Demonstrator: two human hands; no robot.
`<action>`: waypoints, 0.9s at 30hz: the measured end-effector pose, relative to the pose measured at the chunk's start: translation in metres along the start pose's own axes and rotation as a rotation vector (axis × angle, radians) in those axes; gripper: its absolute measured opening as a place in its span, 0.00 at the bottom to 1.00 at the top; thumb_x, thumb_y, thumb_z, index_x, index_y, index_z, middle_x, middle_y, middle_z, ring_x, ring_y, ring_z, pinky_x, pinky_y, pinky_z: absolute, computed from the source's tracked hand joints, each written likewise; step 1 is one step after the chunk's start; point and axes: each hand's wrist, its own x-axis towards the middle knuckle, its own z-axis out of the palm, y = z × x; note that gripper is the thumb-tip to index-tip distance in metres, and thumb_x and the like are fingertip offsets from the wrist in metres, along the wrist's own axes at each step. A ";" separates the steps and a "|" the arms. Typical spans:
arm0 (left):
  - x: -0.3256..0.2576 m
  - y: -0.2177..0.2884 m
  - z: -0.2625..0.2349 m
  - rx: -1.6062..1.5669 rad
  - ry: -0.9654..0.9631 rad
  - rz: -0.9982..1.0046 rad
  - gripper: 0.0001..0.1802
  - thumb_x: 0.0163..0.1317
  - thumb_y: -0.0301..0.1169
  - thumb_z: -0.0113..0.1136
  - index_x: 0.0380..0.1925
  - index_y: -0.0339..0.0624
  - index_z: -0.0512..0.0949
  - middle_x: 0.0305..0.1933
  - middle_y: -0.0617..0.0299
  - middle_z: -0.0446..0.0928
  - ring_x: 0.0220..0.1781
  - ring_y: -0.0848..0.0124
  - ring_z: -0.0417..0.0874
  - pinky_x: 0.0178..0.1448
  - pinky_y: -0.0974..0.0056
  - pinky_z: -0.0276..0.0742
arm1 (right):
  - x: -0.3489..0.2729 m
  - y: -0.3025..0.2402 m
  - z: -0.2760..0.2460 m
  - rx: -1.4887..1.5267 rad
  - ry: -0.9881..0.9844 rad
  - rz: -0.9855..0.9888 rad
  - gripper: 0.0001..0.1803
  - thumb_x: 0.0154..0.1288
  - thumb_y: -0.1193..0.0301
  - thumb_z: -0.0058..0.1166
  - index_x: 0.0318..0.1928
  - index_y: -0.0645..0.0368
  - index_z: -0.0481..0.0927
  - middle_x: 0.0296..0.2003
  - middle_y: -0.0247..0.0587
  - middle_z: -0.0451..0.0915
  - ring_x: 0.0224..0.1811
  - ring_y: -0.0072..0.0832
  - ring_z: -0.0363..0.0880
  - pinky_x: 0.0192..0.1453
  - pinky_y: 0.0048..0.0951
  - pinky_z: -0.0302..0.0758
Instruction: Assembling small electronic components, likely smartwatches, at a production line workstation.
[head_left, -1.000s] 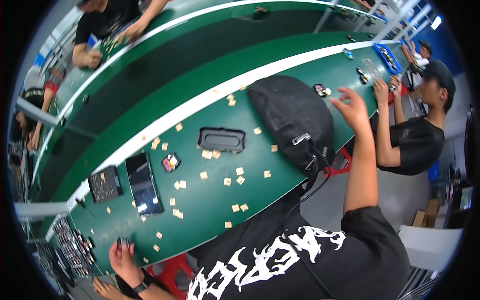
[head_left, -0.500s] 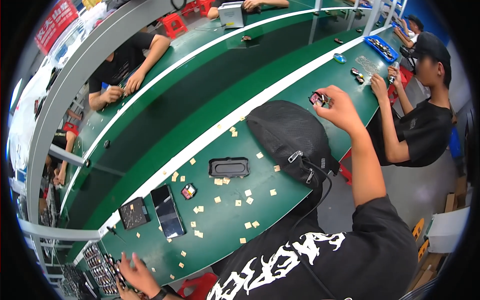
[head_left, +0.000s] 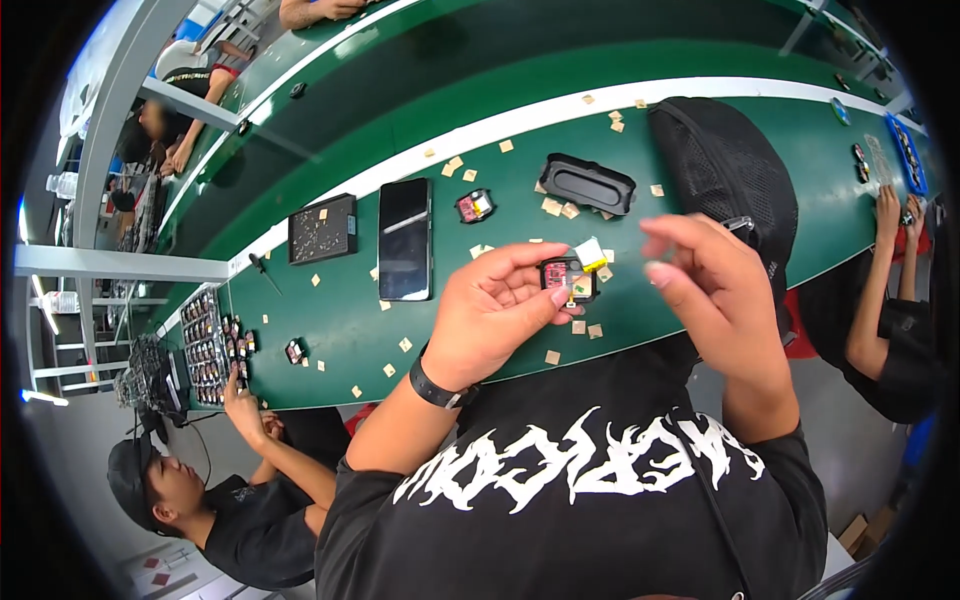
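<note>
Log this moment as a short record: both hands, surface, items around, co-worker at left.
Left hand: grips small black-cased module with red interior
Right hand: no held item visible; thumb and fingers apart, right of the module
Surface: green tabletop, with scattered tan square pieces
Items around: oblong black plastic tray; glossy black rectangular phone; black mesh bag with zip
Co-worker at left: hand beside rows of small dark units

From here I see a long green workbench (head_left: 830, 195), a pale metal frame (head_left: 130, 264), a glowing strip light (head_left: 45, 397) and grey floor (head_left: 850, 470).
</note>
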 end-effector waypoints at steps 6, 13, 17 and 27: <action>-0.011 -0.010 -0.008 -0.033 0.118 0.082 0.14 0.66 0.14 0.61 0.50 0.30 0.73 0.47 0.51 0.82 0.47 0.66 0.88 0.51 0.66 0.87 | -0.018 -0.009 0.034 0.696 -0.250 0.596 0.12 0.75 0.76 0.54 0.53 0.62 0.68 0.33 0.44 0.84 0.24 0.18 0.80 0.25 0.18 0.74; -0.018 -0.013 0.001 0.091 0.233 0.211 0.11 0.67 0.14 0.59 0.48 0.29 0.73 0.45 0.54 0.80 0.46 0.70 0.87 0.51 0.68 0.85 | -0.002 0.004 0.058 0.909 -0.307 0.705 0.12 0.74 0.76 0.56 0.41 0.57 0.63 0.27 0.50 0.84 0.16 0.22 0.79 0.16 0.19 0.70; -0.018 -0.012 0.001 0.127 0.243 0.224 0.12 0.66 0.14 0.61 0.47 0.29 0.72 0.47 0.51 0.80 0.50 0.68 0.86 0.52 0.64 0.87 | 0.003 0.004 0.062 0.958 -0.242 0.742 0.13 0.73 0.77 0.56 0.39 0.56 0.63 0.25 0.50 0.83 0.14 0.21 0.77 0.13 0.18 0.66; -0.015 -0.008 -0.013 -0.184 0.160 -0.007 0.09 0.68 0.17 0.60 0.45 0.35 0.71 0.47 0.56 0.80 0.49 0.68 0.87 0.51 0.63 0.90 | -0.010 0.021 0.068 0.670 -0.098 0.400 0.13 0.70 0.79 0.60 0.44 0.59 0.67 0.29 0.40 0.81 0.28 0.16 0.79 0.28 0.18 0.71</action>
